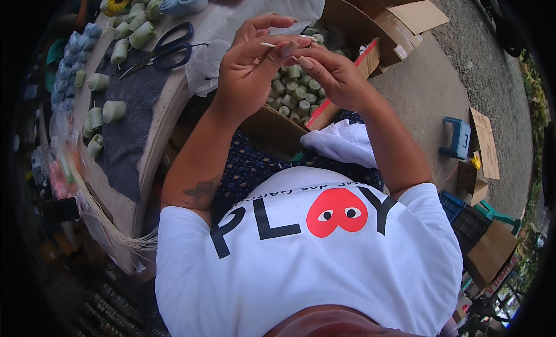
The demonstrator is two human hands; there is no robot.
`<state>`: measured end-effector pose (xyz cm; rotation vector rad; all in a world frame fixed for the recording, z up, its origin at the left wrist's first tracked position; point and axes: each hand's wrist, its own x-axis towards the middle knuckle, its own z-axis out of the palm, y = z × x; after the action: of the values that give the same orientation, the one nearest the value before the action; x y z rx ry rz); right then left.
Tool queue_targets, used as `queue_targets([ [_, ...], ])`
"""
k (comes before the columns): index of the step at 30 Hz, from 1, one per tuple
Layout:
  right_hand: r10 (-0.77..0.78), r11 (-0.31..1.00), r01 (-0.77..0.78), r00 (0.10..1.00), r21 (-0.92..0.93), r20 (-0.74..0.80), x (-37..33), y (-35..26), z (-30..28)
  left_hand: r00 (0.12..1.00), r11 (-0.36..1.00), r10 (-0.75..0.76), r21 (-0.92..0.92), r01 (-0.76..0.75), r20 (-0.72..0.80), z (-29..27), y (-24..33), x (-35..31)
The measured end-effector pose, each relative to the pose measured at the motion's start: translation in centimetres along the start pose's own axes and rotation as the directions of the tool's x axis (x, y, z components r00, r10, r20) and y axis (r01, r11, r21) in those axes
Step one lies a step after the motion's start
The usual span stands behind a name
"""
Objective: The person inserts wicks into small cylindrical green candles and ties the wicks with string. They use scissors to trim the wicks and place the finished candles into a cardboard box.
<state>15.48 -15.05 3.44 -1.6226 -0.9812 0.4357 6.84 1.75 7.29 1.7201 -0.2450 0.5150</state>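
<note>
My left hand (252,62) and my right hand (336,70) meet above an open cardboard box (272,125) that holds many small pale-green candles (296,94). Between the left thumb and fingers is pinched a thin white wick (267,45), its short end poking out. The right thumb and forefinger are pinched close by, at the same thin strand; the fingers hide most of it. On the table to the left lie dark-handled scissors (162,52), beside several loose green candles (114,110) with wicks.
A grey cloth (124,146) covers part of the table (165,114), with a bundle of long pale wicks (113,224) at its near edge. Blue candles (75,53) line the far left. A white towel (341,141) rests on my lap. A blue stool (456,137) stands at right.
</note>
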Motion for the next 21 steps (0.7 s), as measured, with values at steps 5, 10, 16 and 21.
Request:
queue_targets([
  [5, 0.198, 0.919, -0.110, 0.959, 0.380, -0.202, -2.4, 2.1, -1.5, 0.874, 0.811, -0.462, -0.326, 0.486, 0.153, -0.2, -9.7, -0.3],
  [10, 0.260, 0.840, -0.091, 0.933, 0.534, -0.249, -5.0, 1.9, -3.6, 0.457, 0.506, -0.850, 0.650, 0.568, 0.262, 3.5, -26.4, -10.8],
  [16, 0.215, 0.894, -0.087, 0.944, 0.440, -0.250, -5.4, 0.9, -4.0, 0.629, 0.425, -0.778, 0.725, 0.542, -0.014, 8.7, -25.4, -12.4],
  [21, 0.267, 0.929, -0.181, 0.932, 0.322, -0.247, -5.1, 0.6, -3.1, 0.656, 0.523, -0.755, 0.601, 0.605, -0.003, 7.0, -25.4, -12.5],
])
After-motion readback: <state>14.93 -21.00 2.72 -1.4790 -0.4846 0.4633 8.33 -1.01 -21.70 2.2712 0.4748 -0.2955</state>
